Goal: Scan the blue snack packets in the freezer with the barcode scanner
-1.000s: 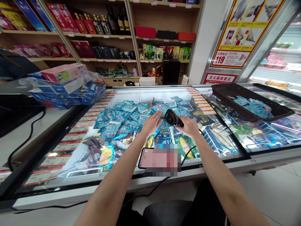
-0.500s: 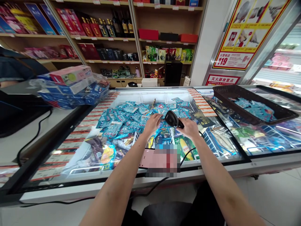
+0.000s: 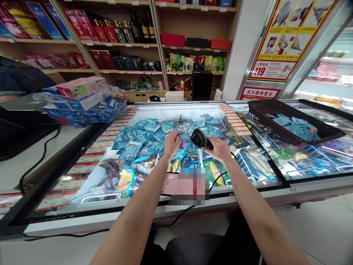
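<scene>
Your left hand point(image 3: 171, 145) has shifted left, away from the scanner point(image 3: 199, 138), and its fingers have curled in; your right hand point(image 3: 220, 150) is about where it was. Left thumb and index look close together over the blue packets point(image 3: 131, 150), but can't tell if they're pinching one. Right fingers are wrapped round the scanner handle; trigger finger is hidden. Packets are piled loose and overlapping on the glass lid point(image 3: 96, 176), mostly left of and beyond the scanner head. Main risk I see: wrong read or double read, since neighbours crowd close and the nose is over the pile rather than one isolated packet. Left knuckles could also cover a code if they drift under the nose. Glare off the glass could spoil a read too. Next: cable point(image 3: 217, 179) drops from your right hand and runs just beside the phone point(image 3: 171, 184), near the front edge between your forearms. A hard pull on the scanner could drag the phone or tip it off. Sweeping the left hand sideways could slide packets, so they'd mix. More blue packets sit in the basket point(image 3: 260, 112) to the right; keep the two lots apart.
</scene>
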Demonstrator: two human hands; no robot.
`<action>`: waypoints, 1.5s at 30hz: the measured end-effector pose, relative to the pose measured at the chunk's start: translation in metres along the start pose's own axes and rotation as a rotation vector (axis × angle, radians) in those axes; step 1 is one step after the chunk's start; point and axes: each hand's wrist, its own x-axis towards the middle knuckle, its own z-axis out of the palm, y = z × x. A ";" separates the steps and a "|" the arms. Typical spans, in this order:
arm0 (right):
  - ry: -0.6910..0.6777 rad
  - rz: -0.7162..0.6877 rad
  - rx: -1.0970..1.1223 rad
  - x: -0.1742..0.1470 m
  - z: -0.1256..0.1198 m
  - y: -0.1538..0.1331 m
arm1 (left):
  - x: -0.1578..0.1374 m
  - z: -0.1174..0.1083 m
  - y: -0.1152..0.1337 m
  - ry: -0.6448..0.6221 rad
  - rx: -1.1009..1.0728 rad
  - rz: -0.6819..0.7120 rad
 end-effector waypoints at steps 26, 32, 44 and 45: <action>-0.032 -0.155 -0.115 -0.018 0.009 -0.027 | -0.016 -0.024 -0.013 -0.059 -0.013 0.039; -0.004 -0.174 -0.118 -0.020 0.012 -0.028 | -0.020 -0.029 -0.004 0.029 0.119 0.140; 0.070 -0.203 -0.150 -0.018 0.013 -0.031 | -0.019 -0.026 -0.005 -0.005 0.144 0.134; 0.076 -0.211 -0.153 -0.018 0.014 -0.030 | -0.019 -0.026 -0.005 -0.003 0.143 0.132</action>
